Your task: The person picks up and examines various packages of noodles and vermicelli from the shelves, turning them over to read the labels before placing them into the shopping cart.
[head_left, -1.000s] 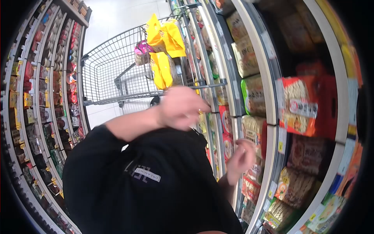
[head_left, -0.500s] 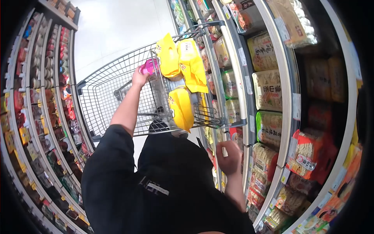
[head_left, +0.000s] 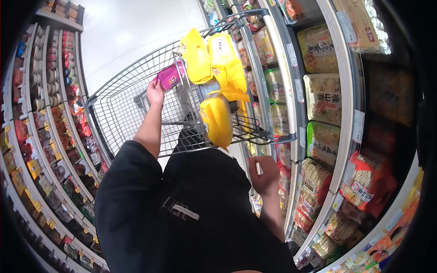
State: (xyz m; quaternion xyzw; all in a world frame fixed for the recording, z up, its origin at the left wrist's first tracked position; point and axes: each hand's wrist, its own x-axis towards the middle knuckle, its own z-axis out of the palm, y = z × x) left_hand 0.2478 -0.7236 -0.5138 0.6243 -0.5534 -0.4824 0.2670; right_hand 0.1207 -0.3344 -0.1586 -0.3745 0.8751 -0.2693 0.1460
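Observation:
My left hand point(head_left: 155, 94) is closed on the edge of a purple packet point(head_left: 170, 77), held over the wire shopping cart point(head_left: 108, 104) beside its inner wire panel. Close to the packet, on the handle side of that panel, lie a yellow bag point(head_left: 195, 57) and a second yellow bag point(head_left: 226, 59). A third yellow bag point(head_left: 215, 119) rests nearer to my body. My right hand point(head_left: 264, 175) hangs in front of the shelves at my right, its fingers curled in. A pale patch shows between those fingers; I cannot tell whether it is something held.
The cart's white handle bar point(head_left: 278, 68) runs along its right end, close to the shelves. Packs of dried noodles point(head_left: 322, 98) fill the right shelving. On the left, shelves point(head_left: 57, 132) carry jars and colourful packets. Pale floor point(head_left: 127, 25) stretches beyond the cart.
The purple packet has turned so that more of its printed face shows, still in my left hand. The cart appears slightly higher in view. My right hand has risen a little, fingers still curled.

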